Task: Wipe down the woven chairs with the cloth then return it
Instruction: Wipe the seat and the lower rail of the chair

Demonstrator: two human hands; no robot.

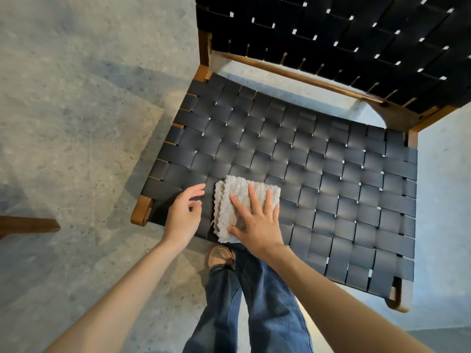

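Pressing with flat, spread fingers, the right hand (257, 220) pins one folded beige terry cloth (237, 197) on the near-left corner of one black woven-strap wooden chair (318, 161). By the chair's left edge, the left hand (182, 217) curls its fingers loosely, empty. One brown wooden bar (28, 225) lies well left of the chair.

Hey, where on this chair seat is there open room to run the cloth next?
The seat is bare from the cloth rightward to its right edge and back to its rear edge. Crowded only at the front left corner: left hand beside the cloth, right hand flat on it.
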